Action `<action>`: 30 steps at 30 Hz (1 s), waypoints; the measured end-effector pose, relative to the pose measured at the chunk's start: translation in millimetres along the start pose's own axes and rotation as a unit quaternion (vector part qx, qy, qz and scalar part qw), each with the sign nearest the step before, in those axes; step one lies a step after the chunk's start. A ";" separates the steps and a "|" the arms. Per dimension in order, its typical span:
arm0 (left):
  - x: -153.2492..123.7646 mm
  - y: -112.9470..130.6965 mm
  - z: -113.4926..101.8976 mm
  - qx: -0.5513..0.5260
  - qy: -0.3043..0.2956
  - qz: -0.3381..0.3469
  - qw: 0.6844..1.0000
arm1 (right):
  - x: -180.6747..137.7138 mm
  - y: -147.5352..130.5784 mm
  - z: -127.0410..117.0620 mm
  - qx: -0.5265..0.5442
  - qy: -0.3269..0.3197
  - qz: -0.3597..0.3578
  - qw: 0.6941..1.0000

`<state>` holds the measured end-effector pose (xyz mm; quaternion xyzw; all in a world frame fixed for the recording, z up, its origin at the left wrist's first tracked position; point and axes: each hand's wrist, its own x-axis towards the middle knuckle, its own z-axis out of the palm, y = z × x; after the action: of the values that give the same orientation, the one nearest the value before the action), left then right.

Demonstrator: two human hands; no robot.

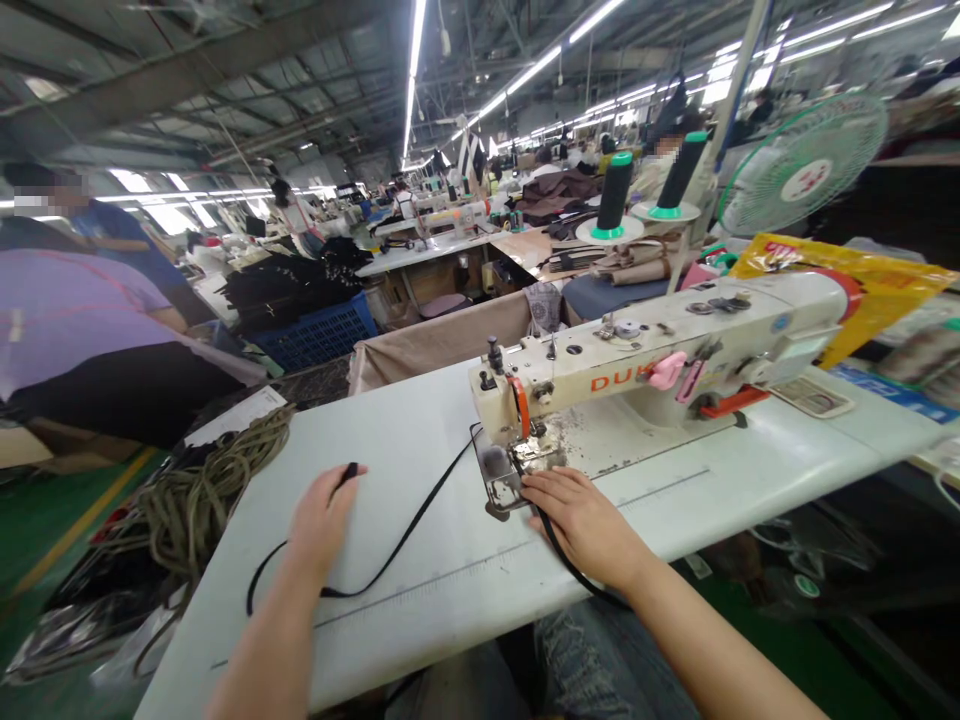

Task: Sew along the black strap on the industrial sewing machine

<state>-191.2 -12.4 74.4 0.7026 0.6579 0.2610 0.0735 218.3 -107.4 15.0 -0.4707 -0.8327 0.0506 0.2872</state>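
Note:
A narrow black strap [420, 513] runs across the white sewing table from the sewing machine [570, 380] toward my left hand. My left hand [324, 520] is closed on an end of this strap, and a short black tip shows at the fingertips. Close to the needle area, my right hand [574, 515] has its fingers together over the strap, which passes under them and out below the palm toward my lap. The presser foot [525, 445] is just beyond the right fingertips. How the strap sits under the needle is too small to tell.
Coiled olive cords [202, 490] lie off the table's left edge. A person in a purple top [75, 310] is at the left. Behind stands a blue crate [322, 330] of black pieces. Thread cones [615, 195], a fan [806, 165] and a yellow bag [862, 290] are at the right.

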 end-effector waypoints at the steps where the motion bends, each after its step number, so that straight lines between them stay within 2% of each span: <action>1: 0.5 19.0 18.2 -0.022 -0.034 0.008 0.999 | 0.1 -0.2 -0.6 -0.001 -0.002 -0.002 1.000; 4: -0.1 68.7 61.4 0.029 -0.097 0.014 0.995 | 0.4 -1.0 -2.6 0.001 -0.010 -0.002 1.000; 6: -0.3 88.3 79.5 0.085 -0.140 0.003 0.986 | 0.5 -1.5 -3.3 0.004 -0.015 0.002 1.000; 8: 0.7 96.2 91.4 0.123 -0.172 -0.005 0.977 | 0.5 -1.9 -3.3 0.007 -0.020 0.007 1.000; 11: 3.5 93.0 101.6 0.147 -0.192 0.000 0.970 | 0.2 -2.3 -2.8 0.010 -0.021 0.012 1.000; 16: 8.0 60.8 97.8 0.193 -0.194 0.009 0.962 | -0.5 -2.4 -1.5 0.008 -0.009 0.006 1.000; 19: 12.0 27.0 82.2 0.225 -0.162 -0.035 0.960 | -0.6 -2.0 -0.3 0.008 -0.004 0.004 1.000; 24: 19.1 -31.8 50.0 0.231 -0.106 -0.155 0.955 | 0.1 -1.2 0.5 0.010 0.000 -0.004 1.000; 30: 21.8 -73.5 33.2 0.241 -0.127 -0.183 0.945 | -0.4 -0.3 0.3 0.009 0.001 -0.007 1.000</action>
<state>-241.0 25.6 19.2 0.5942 0.8035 -0.0150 0.0314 218.0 -107.8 14.7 -0.4624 -0.8352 0.0552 0.2925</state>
